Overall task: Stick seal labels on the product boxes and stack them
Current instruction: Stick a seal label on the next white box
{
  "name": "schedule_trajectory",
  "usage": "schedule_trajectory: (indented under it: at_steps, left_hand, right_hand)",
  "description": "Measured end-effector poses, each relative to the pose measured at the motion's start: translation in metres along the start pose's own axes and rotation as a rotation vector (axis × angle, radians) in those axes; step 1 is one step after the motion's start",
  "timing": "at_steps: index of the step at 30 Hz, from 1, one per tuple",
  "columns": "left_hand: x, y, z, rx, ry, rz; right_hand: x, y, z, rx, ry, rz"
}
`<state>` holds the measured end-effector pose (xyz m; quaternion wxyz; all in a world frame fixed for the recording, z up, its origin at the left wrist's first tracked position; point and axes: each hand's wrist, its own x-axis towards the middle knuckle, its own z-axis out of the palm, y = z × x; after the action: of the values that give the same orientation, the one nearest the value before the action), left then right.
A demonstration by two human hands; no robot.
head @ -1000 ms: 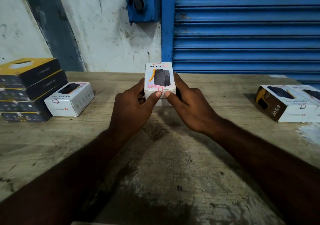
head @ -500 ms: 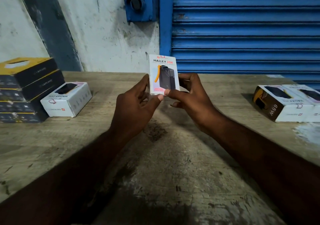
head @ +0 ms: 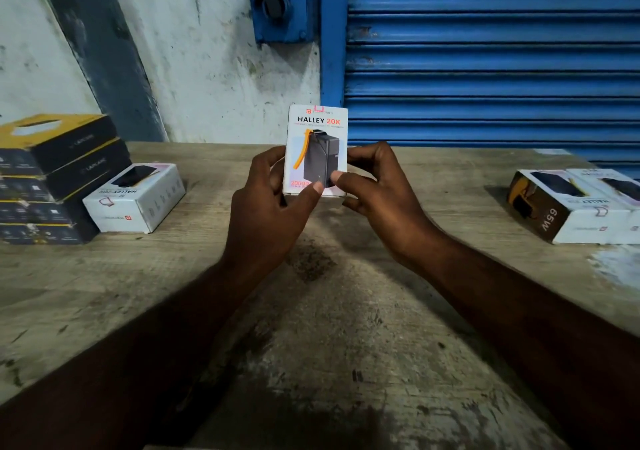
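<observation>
Both the left hand [head: 268, 207] and right hand [head: 377, 190] grip the white "HALLEY 20K" cardboard box [head: 317, 148] upright above the worn wooden bench [head: 329, 328], a red-outlined seal label [head: 319, 108] showing at its 12 o'clock edge, so stacking it with the white box [head: 135, 197] at 9 o'clock seems left.
</observation>
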<state>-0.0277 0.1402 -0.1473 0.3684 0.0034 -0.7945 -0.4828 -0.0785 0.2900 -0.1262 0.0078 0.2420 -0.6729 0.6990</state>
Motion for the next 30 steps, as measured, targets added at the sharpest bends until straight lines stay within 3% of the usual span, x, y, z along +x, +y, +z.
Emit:
schedule_trajectory:
  at_steps: [11, 17, 23, 30]
  left_hand:
    - [0.001, 0.004, -0.002, -0.142, -0.051, -0.075]
    - [0.001, 0.001, -0.003, -0.134, -0.135, -0.077]
    - [0.003, -0.003, -0.005, -0.080, -0.105, -0.086]
    - [0.003, 0.003, -0.003, -0.082, -0.085, -0.073]
  right_hand:
    - [0.006, 0.013, -0.002, -0.088, -0.015, -0.089]
    - [0.008, 0.016, -0.007, -0.277, -0.012, -0.134]
    - [0.011, 0.012, -0.011, -0.423, 0.012, -0.152]
    - [0.015, 0.008, -0.023, -0.368, 0.011, -0.119]
